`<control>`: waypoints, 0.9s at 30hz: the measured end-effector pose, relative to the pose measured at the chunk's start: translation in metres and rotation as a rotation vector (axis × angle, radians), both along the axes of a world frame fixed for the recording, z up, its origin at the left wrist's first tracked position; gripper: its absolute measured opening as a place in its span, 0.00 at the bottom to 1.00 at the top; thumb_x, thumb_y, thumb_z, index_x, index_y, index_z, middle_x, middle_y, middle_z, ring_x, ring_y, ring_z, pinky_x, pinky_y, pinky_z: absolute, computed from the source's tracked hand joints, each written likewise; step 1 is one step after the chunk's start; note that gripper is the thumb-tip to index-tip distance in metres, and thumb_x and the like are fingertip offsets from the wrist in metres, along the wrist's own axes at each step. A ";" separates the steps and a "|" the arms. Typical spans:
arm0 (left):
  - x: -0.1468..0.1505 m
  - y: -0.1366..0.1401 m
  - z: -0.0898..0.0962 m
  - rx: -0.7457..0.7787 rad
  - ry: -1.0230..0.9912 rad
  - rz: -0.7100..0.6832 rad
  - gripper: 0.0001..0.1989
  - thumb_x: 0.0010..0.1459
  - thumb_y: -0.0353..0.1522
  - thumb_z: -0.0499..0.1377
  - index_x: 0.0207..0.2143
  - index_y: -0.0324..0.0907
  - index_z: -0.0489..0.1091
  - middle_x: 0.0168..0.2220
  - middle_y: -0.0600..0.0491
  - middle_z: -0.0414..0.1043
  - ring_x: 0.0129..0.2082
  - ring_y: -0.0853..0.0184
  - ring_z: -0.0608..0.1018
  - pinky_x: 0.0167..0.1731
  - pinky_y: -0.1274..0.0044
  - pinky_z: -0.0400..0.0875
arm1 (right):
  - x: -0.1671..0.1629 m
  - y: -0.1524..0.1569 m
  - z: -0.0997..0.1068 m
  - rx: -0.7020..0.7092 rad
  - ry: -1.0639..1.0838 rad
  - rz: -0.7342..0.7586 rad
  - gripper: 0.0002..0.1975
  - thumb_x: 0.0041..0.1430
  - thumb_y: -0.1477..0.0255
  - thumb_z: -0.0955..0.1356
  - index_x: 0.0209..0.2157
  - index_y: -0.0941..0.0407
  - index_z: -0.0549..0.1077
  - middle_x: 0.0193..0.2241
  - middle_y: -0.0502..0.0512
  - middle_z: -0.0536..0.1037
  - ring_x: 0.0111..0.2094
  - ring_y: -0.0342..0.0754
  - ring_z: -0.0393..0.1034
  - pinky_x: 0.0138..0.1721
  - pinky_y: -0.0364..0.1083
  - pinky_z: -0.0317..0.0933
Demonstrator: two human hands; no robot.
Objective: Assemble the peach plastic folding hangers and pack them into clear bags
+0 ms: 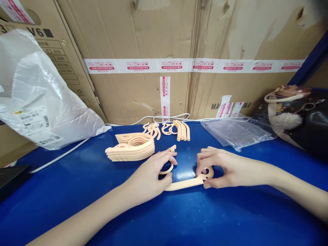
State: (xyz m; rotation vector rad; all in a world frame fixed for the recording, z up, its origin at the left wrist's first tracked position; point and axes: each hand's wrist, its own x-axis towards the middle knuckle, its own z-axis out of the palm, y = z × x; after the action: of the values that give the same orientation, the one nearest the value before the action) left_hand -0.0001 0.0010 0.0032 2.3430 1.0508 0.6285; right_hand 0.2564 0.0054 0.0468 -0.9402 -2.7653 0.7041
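Note:
My left hand (151, 171) is closed on a cream plastic hanger piece, its curved part (167, 169) showing between thumb and fingers. From under that thumb a straight cream hanger arm (183, 185) runs right to my right hand (228, 167). There, thumb and fingers pinch a cream hook piece (211, 172) at the arm's end; the fingers partly hide where the two meet. Left of my left hand lies a neat stack of cream hanger pieces (130, 152). Behind it are several small hooks (151, 130) and several short curved arms (183, 130).
The blue tabletop (179, 218) carries a clear plastic bag (238, 131) at the back right. A white packing bag (48, 95) stands left, a dark handbag (299, 119) right. A white cable (61, 156) runs along the back, before taped cardboard boxes (143, 37).

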 end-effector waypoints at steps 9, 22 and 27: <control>0.003 0.003 -0.006 0.034 -0.092 0.038 0.10 0.58 0.28 0.56 0.43 0.46 0.65 0.49 0.53 0.71 0.56 0.61 0.70 0.55 0.68 0.63 | 0.005 -0.002 -0.004 0.043 0.021 0.022 0.11 0.62 0.72 0.66 0.42 0.49 0.79 0.61 0.53 0.63 0.61 0.53 0.58 0.58 0.51 0.54; 0.002 -0.001 -0.005 0.037 -0.062 0.064 0.08 0.66 0.33 0.53 0.46 0.47 0.65 0.51 0.53 0.69 0.53 0.62 0.71 0.52 0.70 0.65 | -0.018 -0.023 -0.013 0.129 0.081 0.062 0.04 0.57 0.70 0.69 0.32 0.55 0.70 0.36 0.53 0.77 0.37 0.46 0.69 0.39 0.45 0.62; 0.002 0.000 -0.004 0.027 -0.045 0.085 0.08 0.65 0.33 0.54 0.46 0.47 0.65 0.50 0.54 0.70 0.51 0.62 0.72 0.51 0.70 0.66 | -0.016 -0.021 -0.016 0.152 0.054 -0.015 0.17 0.54 0.77 0.69 0.47 0.57 0.69 0.36 0.53 0.75 0.36 0.46 0.68 0.37 0.44 0.61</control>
State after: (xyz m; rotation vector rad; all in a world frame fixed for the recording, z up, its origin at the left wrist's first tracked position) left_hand 0.0019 0.0014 -0.0007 2.3057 1.1326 0.7283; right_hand 0.2402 -0.0158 0.0310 -0.8965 -2.7168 0.5007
